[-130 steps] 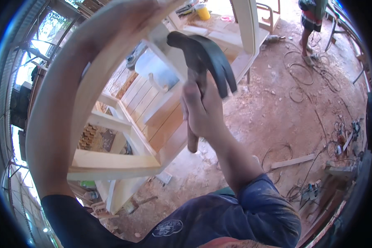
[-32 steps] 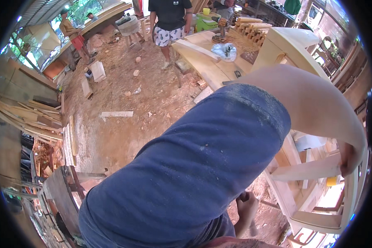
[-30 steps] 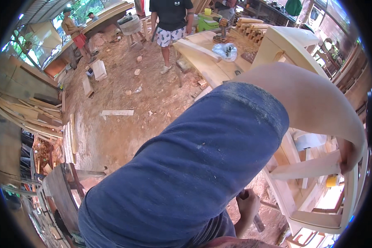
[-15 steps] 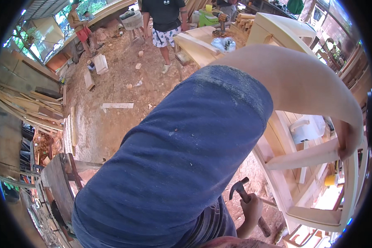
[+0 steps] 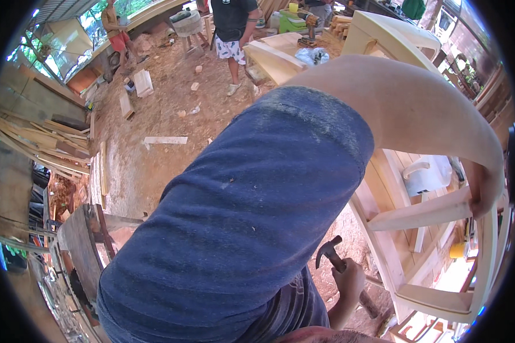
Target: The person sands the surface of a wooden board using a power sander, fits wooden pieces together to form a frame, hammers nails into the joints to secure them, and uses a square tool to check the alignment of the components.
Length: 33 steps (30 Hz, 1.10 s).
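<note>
My left arm, in a dusty blue sleeve [image 5: 257, 200], reaches across to the right and bends down. At its end my left hand [image 5: 486, 191] is closed on a pale wooden frame [image 5: 426, 212], where a crosspiece meets a curved rail; its fingers are partly hidden. Lower down, beyond the sleeve, my right hand [image 5: 349, 278] grips a claw hammer [image 5: 332, 251] by the handle. The hammer's dark head points up and to the left, apart from the frame. Inside the frame sits a white plastic container [image 5: 428, 174] with a handle.
A person in a black shirt [image 5: 232, 23] stands at the back; another in red shorts [image 5: 119, 43] is farther left. A cordless drill [image 5: 310, 31] and plastic bag [image 5: 313, 56] rest on boards. Stacked wood strips [image 5: 40, 143] line the left. Offcuts [image 5: 166, 140] lie on the dirt floor.
The hammer and my right hand have shifted slightly up and left. My left hand stays on the frame. The person in black has turned and appears farther right; the view has shifted a little.
</note>
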{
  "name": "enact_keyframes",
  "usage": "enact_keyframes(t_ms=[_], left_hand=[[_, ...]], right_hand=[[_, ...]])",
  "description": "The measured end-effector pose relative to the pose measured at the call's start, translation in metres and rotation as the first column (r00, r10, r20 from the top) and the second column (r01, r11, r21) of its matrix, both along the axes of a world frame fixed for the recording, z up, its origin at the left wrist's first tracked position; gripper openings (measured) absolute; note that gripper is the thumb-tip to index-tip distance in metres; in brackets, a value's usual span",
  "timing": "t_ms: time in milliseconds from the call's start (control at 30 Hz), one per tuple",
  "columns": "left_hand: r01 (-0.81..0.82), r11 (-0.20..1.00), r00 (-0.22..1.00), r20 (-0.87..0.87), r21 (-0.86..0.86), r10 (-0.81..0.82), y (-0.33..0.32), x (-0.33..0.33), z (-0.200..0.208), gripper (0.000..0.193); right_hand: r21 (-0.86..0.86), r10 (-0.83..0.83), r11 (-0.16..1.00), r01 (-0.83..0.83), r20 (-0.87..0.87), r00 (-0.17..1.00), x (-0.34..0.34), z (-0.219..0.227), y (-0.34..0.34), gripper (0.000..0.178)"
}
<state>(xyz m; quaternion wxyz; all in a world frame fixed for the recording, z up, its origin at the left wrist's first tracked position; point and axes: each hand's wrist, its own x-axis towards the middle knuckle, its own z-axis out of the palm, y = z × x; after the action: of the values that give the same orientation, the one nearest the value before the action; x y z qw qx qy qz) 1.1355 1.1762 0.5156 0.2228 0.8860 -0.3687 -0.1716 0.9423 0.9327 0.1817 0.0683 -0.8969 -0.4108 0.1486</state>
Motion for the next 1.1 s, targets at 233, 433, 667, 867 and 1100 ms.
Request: enact_keyframes(t_ms=[233,433,667,867,1100], left_hand=[[0.032,0.996,0.982,0.184,0.080,-0.046,-0.009,0.015,-0.003,0.040],[-0.017,0.999,0.991,0.131,0.039,0.012,-0.010,0.002,-0.001,0.043],[-0.060,0.998,0.996,0.066,0.011,0.059,-0.002,-0.015,0.001,0.048],[-0.111,0.994,0.994,-0.003,-0.014,0.111,-0.001,-0.018,0.004,0.052],[-0.160,0.986,0.986,-0.056,-0.043,0.157,0.000,-0.018,0.002,0.055]], right_hand=[[-0.031,-0.023,0.999,0.022,-0.011,1.000,-0.005,-0.001,-0.005,0.032],[-0.049,-0.049,0.998,0.049,-0.003,0.999,-0.007,-0.001,-0.012,0.028],[-0.044,-0.080,0.996,0.079,-0.016,0.997,-0.012,-0.001,-0.015,0.028],[-0.066,-0.071,0.995,0.071,-0.006,0.997,-0.020,-0.004,-0.010,0.029],[-0.073,-0.067,0.995,0.064,-0.044,0.997,-0.029,0.002,0.001,0.029]])
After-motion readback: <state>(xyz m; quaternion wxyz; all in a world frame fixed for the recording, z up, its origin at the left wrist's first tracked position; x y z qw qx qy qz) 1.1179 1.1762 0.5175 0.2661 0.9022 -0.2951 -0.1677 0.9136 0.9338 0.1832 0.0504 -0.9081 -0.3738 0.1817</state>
